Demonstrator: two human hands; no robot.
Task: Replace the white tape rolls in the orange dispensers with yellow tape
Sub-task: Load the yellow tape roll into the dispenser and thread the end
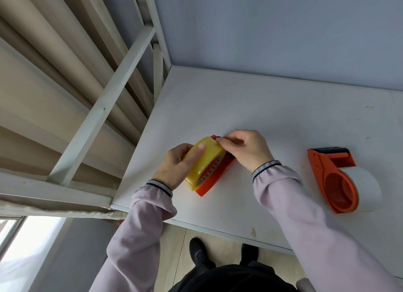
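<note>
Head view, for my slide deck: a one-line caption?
Both hands, left hand and right hand, fit yellow tape into one orange dispenser; second dispenser holds white tape.

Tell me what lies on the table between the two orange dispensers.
Only the right hand and its sleeve; otherwise bare table, in the head view.

White table [272,108] w/ 2 orange dispensers [331,182]

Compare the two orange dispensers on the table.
The left dispenser carries a yellow roll; the right dispenser carries a white roll. The left one is held by the left hand and right hand; the right one lies untouched. Both are orange and rest on the white table.
</note>
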